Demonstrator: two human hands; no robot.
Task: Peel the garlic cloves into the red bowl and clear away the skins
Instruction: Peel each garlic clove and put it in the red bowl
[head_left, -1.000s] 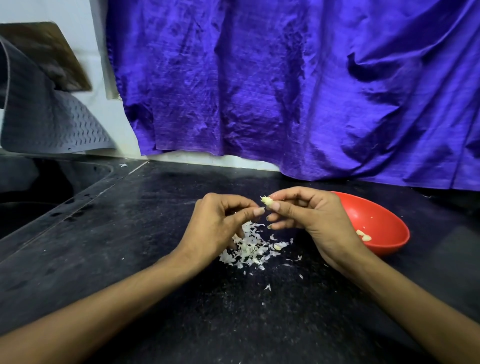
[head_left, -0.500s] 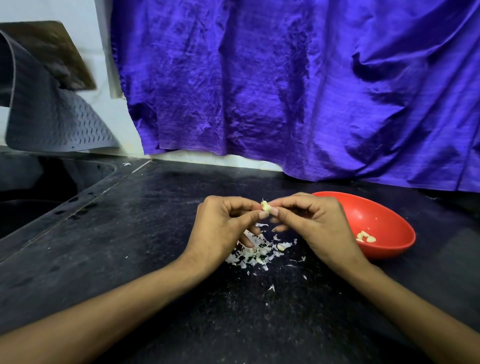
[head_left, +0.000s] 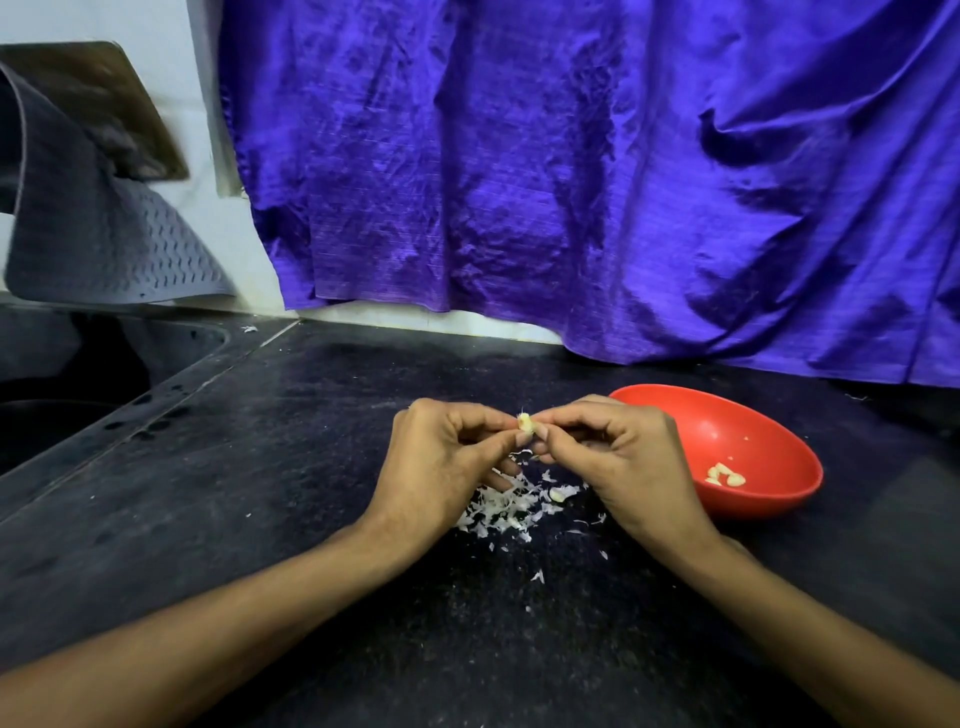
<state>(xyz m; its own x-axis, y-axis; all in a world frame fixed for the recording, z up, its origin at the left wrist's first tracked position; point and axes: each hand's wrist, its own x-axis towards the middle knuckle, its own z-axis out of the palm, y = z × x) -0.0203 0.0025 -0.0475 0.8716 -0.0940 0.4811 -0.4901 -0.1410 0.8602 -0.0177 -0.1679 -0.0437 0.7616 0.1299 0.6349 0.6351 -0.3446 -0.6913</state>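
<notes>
Both the left hand (head_left: 441, 467) and right hand (head_left: 618, 462) pinch one garlic clove (head_left: 525, 423), seemingly part-peeled; skins (head_left: 506, 506) lie beneath. Peeled cloves (head_left: 725, 475) sit in the red bowl (head_left: 769, 431).

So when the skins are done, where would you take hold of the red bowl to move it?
Probably the near-right rim of the bowl, pinched by the right hand coming from the right. The bowl is shallow with an open, thin lip. Its left rim sits behind that hand, and the peeled cloves lie low inside, clear of the rim.
</notes>
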